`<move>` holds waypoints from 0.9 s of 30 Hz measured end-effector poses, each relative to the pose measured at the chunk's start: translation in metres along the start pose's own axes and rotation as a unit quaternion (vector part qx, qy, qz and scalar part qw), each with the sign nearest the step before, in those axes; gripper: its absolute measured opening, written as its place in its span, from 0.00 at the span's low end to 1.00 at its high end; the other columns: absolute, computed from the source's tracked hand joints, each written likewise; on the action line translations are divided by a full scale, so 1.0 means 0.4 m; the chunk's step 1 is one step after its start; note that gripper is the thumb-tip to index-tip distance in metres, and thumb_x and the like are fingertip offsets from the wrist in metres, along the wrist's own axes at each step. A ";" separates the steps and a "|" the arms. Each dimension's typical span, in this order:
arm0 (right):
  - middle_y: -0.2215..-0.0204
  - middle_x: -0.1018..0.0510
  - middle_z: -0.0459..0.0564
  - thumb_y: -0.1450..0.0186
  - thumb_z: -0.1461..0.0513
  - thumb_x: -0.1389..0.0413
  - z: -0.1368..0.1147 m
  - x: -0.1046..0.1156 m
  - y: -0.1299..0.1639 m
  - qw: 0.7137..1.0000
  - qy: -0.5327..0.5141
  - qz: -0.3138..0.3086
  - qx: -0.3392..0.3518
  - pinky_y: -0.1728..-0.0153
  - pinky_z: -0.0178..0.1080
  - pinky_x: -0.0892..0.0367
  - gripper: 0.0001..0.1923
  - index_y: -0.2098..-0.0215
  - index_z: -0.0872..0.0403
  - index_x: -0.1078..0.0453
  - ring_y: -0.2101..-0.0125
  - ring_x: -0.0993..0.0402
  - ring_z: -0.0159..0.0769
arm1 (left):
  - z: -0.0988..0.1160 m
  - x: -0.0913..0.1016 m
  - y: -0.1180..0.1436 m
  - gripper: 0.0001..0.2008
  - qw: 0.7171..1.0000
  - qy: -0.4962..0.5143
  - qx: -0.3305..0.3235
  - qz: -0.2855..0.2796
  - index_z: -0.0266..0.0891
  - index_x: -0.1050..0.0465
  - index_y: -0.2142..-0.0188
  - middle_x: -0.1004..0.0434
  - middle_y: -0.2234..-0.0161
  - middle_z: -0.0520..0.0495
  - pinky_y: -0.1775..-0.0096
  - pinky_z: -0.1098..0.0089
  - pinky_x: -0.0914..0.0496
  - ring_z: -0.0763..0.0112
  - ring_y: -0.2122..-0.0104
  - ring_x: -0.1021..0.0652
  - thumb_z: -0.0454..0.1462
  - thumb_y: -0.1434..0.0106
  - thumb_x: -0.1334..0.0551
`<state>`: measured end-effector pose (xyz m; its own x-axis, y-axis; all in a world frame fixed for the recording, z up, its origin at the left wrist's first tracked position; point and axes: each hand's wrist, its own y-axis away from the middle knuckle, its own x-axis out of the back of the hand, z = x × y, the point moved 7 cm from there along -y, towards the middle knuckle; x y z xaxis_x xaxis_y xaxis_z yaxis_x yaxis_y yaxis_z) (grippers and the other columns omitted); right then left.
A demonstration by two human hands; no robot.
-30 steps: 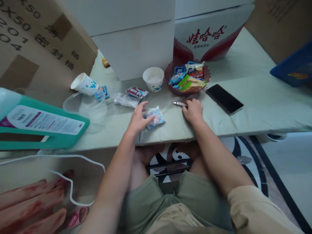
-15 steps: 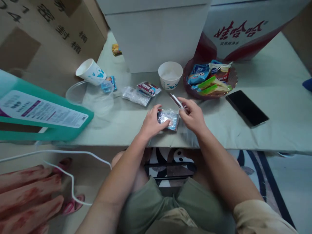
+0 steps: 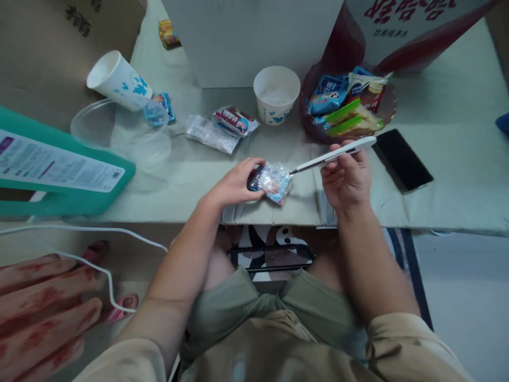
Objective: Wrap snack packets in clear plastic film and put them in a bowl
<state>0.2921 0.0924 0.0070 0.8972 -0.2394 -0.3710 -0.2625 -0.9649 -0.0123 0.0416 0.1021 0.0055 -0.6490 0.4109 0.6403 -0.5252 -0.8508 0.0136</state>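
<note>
My left hand (image 3: 234, 183) grips a small crinkly clear-and-blue snack packet (image 3: 272, 181) just above the near edge of the pale green table (image 3: 437, 159). My right hand (image 3: 347, 178) holds a slim white-handled cutting tool (image 3: 334, 154); its metal tip points left and touches the packet's right edge. Both forearms reach up from my lap.
A white paper cup (image 3: 275, 93) and a brown bowl of wrapped snacks (image 3: 350, 103) stand behind the hands, a black phone (image 3: 401, 159) to the right. Left lie two more packets (image 3: 222, 130), a clear plastic bowl (image 3: 119, 132), a tipped paper cup (image 3: 117, 79), a teal jug (image 3: 51, 164). Boxes line the back.
My left hand lifted the packet from the table and turned it. My right hand picked up the tool, raised it and brought its tip to the packet. The view tilted down.
</note>
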 end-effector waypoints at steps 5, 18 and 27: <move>0.62 0.20 0.39 0.37 0.51 0.38 0.010 -0.016 0.007 0.999 -0.015 -0.046 -0.015 0.77 0.33 0.32 0.11 0.57 0.41 0.29 0.77 0.31 0.25 | 0.025 -0.042 -0.018 0.31 0.994 -0.048 0.046 0.085 0.39 0.29 0.46 0.29 0.47 0.39 0.45 0.58 0.29 0.55 0.48 0.24 0.47 0.45 0.27; 0.66 0.22 0.42 0.33 0.46 0.44 0.004 0.014 -0.072 0.993 -0.032 0.107 0.044 0.84 0.28 0.41 0.15 0.64 0.47 0.33 0.83 0.37 0.20 | 0.040 -0.070 -0.037 0.33 0.988 -0.049 0.076 0.122 0.40 0.28 0.46 0.30 0.48 0.41 0.43 0.56 0.30 0.53 0.47 0.26 0.49 0.47 0.27; 0.62 0.19 0.47 0.35 0.42 0.42 0.029 -0.112 0.009 1.000 0.022 0.007 0.008 0.83 0.31 0.34 0.20 0.59 0.47 0.32 0.79 0.27 0.27 | 0.047 -0.060 -0.042 0.33 0.993 0.023 0.007 0.118 0.38 0.26 0.45 0.33 0.49 0.41 0.43 0.59 0.30 0.57 0.47 0.27 0.48 0.48 0.27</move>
<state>0.2468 0.1010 0.0128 0.9081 -0.2567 -0.3308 -0.2794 -0.9599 -0.0221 0.0764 0.1005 0.0046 -0.7776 0.2139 0.5912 -0.3478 -0.9297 -0.1211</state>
